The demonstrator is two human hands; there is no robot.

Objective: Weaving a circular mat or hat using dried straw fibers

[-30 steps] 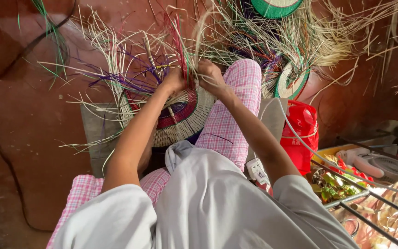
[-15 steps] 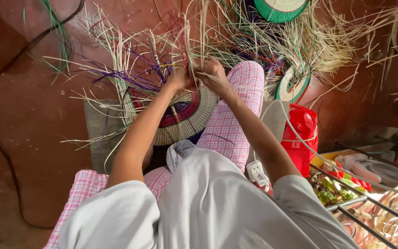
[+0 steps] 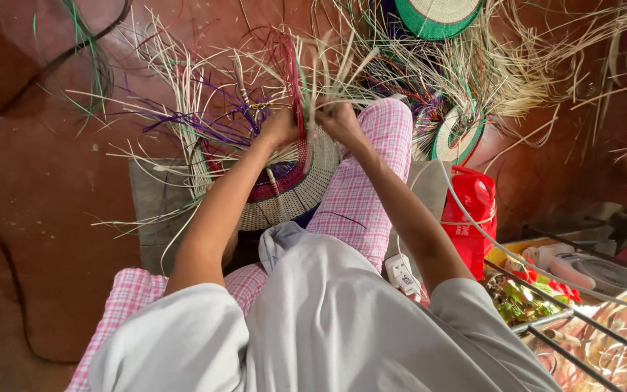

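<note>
A half-woven round basket (image 3: 288, 185) of pale straw with red, purple and green bands rests between my knees, its loose strands (image 3: 205, 101) fanning out to the left and upward. My left hand (image 3: 279, 127) pinches strands at the basket's upper rim. Just to its right, my right hand (image 3: 339, 120) grips a bunch of pale strands that stick straight up. The two hands nearly touch. My legs in pink checked trousers (image 3: 361, 196) frame the basket.
A green-rimmed woven disc (image 3: 437, 14) lies at the top, another woven piece (image 3: 459, 134) beside my right knee amid piles of straw. A red bag (image 3: 473, 207), a white plug (image 3: 403, 276), a cable and a metal rack (image 3: 582, 327) crowd the right. A dark cord (image 3: 9, 109) crosses the red floor.
The pale strands held by my right hand have swung more upright and spread. Both hands stay at the basket rim, shifted only slightly.
</note>
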